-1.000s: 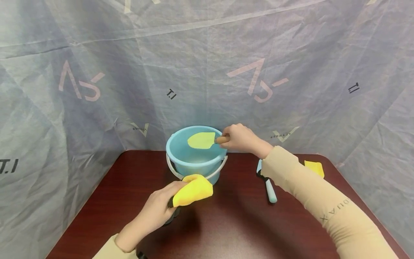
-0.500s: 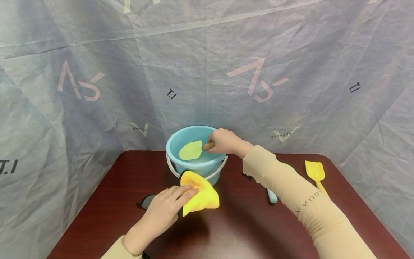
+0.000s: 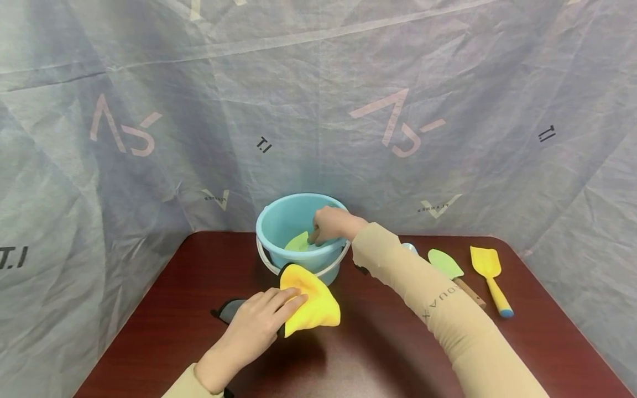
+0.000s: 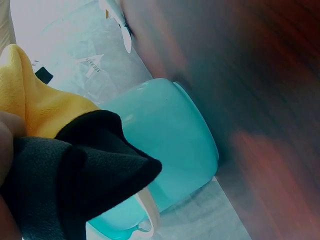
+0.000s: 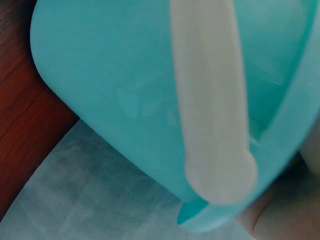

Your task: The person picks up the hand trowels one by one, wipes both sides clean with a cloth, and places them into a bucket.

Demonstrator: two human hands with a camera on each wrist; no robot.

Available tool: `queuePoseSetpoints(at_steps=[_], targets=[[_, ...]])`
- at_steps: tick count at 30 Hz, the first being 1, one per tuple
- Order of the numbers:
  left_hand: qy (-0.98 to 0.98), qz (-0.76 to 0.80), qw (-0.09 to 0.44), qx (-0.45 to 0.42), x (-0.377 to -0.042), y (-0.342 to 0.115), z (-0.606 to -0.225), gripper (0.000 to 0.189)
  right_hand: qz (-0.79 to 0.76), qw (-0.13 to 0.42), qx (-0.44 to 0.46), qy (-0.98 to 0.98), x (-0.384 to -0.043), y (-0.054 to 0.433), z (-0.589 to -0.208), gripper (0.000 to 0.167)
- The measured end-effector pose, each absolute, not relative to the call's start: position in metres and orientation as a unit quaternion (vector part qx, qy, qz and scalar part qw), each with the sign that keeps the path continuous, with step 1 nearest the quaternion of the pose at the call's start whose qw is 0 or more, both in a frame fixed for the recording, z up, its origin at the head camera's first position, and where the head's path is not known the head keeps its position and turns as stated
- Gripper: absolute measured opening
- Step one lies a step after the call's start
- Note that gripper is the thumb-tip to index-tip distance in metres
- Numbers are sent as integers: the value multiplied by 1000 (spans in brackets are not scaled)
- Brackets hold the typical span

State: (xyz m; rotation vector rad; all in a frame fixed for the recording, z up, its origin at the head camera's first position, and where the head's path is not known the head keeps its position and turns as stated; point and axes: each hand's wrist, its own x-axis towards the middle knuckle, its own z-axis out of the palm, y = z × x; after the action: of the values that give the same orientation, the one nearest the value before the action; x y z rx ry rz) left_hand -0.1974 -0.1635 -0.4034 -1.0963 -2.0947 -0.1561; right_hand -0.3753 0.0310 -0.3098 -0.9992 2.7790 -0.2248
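Observation:
My right hand (image 3: 330,222) reaches over the rim into a light blue bucket (image 3: 281,221), gripping the wooden handle of a small trowel with a pale green blade (image 3: 297,242). The blade points down inside the bucket, its lower part hidden by the front wall. In the right wrist view, the bucket (image 5: 110,75) covers most of what the hand (image 5: 287,210) does. My left hand (image 3: 256,326) holds a folded cloth, yellow (image 3: 313,304) on one side and dark grey with black edging on the other, in front of the bucket. The left wrist view shows the cloth (image 4: 45,112) close up.
Right of the bucket on the dark red table (image 3: 194,276) lie a second green trowel (image 3: 445,263) with a wooden handle and a yellow toy shovel (image 3: 486,262). My right sleeve (image 3: 423,293) hides most of a light blue tool (image 3: 410,248). A grey sheet (image 3: 318,110) hangs behind.
My right hand has lowered the trowel deeper into the bucket, moving left and down. My left hand has turned and shifted slightly right with the cloth, which has opened out more.

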Motion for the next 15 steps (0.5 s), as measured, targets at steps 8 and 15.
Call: queuePoseSetpoints(at_steps=[8,15], targets=[[-820,-68,375,-427,-198,-164,-405,50,-31,115,-294,948,-383,25,-321,37],[-824,-78,368,-424,-199,-162,-407,58,18,123,-286,950,-387,16,-329,21]])
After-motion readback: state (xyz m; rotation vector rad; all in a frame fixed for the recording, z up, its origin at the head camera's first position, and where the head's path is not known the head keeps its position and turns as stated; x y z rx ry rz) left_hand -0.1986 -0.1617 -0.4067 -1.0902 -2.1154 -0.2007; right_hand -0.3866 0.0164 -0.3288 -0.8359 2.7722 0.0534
